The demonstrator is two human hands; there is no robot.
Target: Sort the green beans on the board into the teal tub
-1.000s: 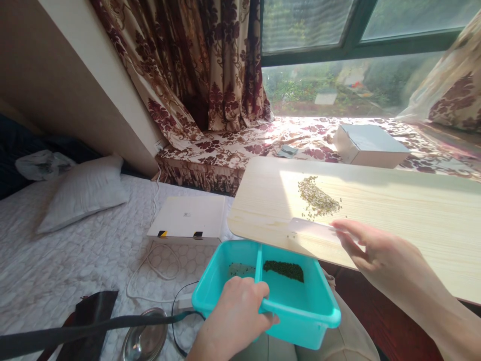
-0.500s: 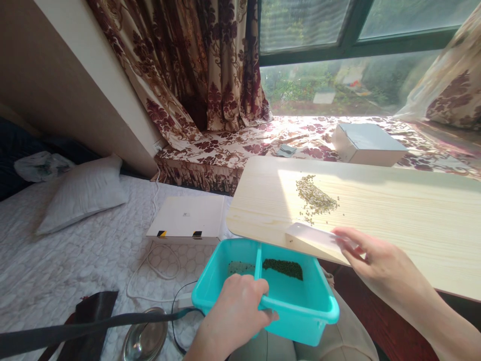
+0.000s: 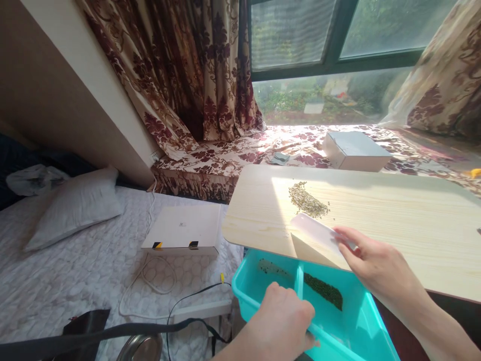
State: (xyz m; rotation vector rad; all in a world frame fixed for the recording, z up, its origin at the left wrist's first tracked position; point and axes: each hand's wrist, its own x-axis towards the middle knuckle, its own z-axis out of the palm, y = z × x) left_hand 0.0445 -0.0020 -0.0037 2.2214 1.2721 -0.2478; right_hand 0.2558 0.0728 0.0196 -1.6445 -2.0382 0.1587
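Head view, showing nearest of all the left hand [image 3: 281, 318], curling closed round the near rim of a teal bin [image 3: 363, 318], close to the end of its divider. Holding the bin below the near edge of a pale wooden board [image 3: 398, 215], with part of the far rim hiding behind that edge. Showing a dark green band of grains [image 3: 323, 291] along the far side of the bin's right compartment, and just a sparse scatter [image 3: 272, 268] in the left one.

Farther out, pinching one end of a whitish strip [image 3: 315, 230] between the thumb and fingers of the right hand [image 3: 376, 260]. Pointing the strip's long axis leftward and slightly away from the grip. Placing it just on the near side of a loose pile of grains [image 3: 306, 199], between pile and bin, and running roughly parallel to the pile's own slant from far left to near right. Leaving the pile beyond and to the left of the right fingers, with the right hand being the nearer one. Not being able to tell touching from hovering along the strip's lower edge.

Farthest off, seeing a pale box [image 3: 356, 150] on a flowered covering [image 3: 236, 163], before a window [image 3: 293, 35].
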